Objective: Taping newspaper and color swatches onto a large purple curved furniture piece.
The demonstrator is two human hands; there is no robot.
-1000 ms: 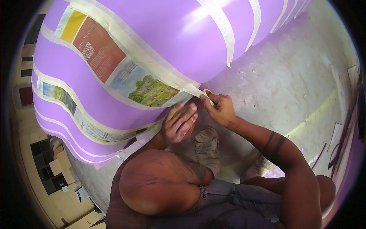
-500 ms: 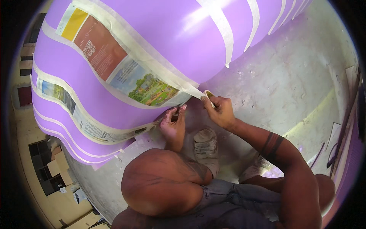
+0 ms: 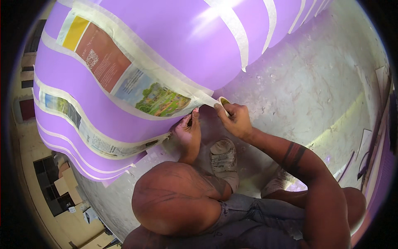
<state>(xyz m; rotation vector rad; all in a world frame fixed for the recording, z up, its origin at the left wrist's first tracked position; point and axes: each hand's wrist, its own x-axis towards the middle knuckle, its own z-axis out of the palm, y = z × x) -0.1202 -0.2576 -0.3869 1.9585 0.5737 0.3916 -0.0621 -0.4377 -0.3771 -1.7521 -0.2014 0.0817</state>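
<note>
My right hand (image 3: 236,119) is closed around a roll of masking tape (image 3: 224,102), its thumb on the near side. A pale strip of tape (image 3: 208,98) stretches from the roll to the right end of a newspaper sheet (image 3: 163,101). That sheet is taped onto a large, curved purple surface (image 3: 182,54). At the sheet's lower right edge, my left hand (image 3: 188,132) has its thumb up against the paper and its fingers curled below. It appears to pinch that edge, though the fingertips are partly hidden.
More masking tape bands (image 3: 240,43) cross the purple surface, and a second newspaper strip (image 3: 97,135) lies lower left. Beneath is a scuffed grey floor (image 3: 286,89). A dusty shoe (image 3: 222,153) is below my hands. Long thin pieces (image 3: 376,133) lean along the right side.
My right hand and the tape roll have shifted slightly left and up. My left thumb has risen to the paper's edge. The whole view has moved a little.
</note>
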